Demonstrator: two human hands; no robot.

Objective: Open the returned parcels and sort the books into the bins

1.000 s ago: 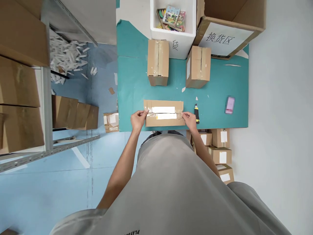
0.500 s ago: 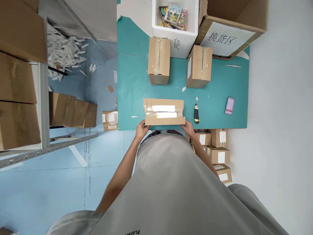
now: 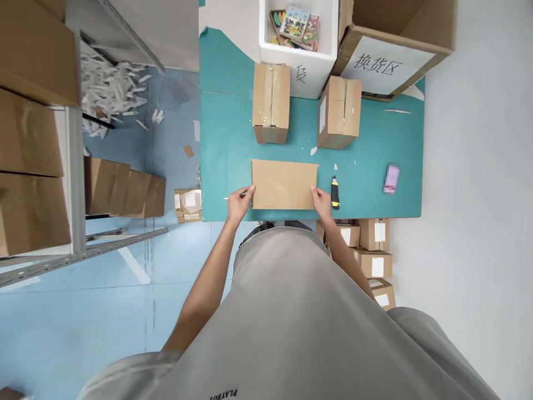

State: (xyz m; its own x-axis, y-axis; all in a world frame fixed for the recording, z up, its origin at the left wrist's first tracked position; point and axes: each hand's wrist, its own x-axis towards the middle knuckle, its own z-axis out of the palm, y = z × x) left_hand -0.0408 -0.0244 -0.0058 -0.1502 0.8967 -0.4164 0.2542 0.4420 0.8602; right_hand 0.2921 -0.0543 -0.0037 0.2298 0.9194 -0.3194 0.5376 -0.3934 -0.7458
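Note:
A cardboard box [image 3: 284,185] with a plain brown face towards me is at the near edge of the green-topped table [image 3: 227,128]. My left hand [image 3: 240,203] pinches its left edge, thumb and fingers closed at the side. At the opposite end my right hand [image 3: 321,202] grips the right edge in the same way. Just right of that hand lies a black and yellow utility knife [image 3: 335,193]. The underside of the box is hidden.
Two taped cartons, a left one [image 3: 271,103] and a right one [image 3: 340,111], stand further back. Behind them are a white foam bin [image 3: 297,58] holding small colourful boxes and a large open carton [image 3: 387,61]. A blurred pink item [image 3: 391,179] lies at right. Shelving [image 3: 75,183] stands left.
The box has been turned over: its taped, white-labelled face was showing before, and a plain face shows now. Both hands have moved up from its near corners to its side edges.

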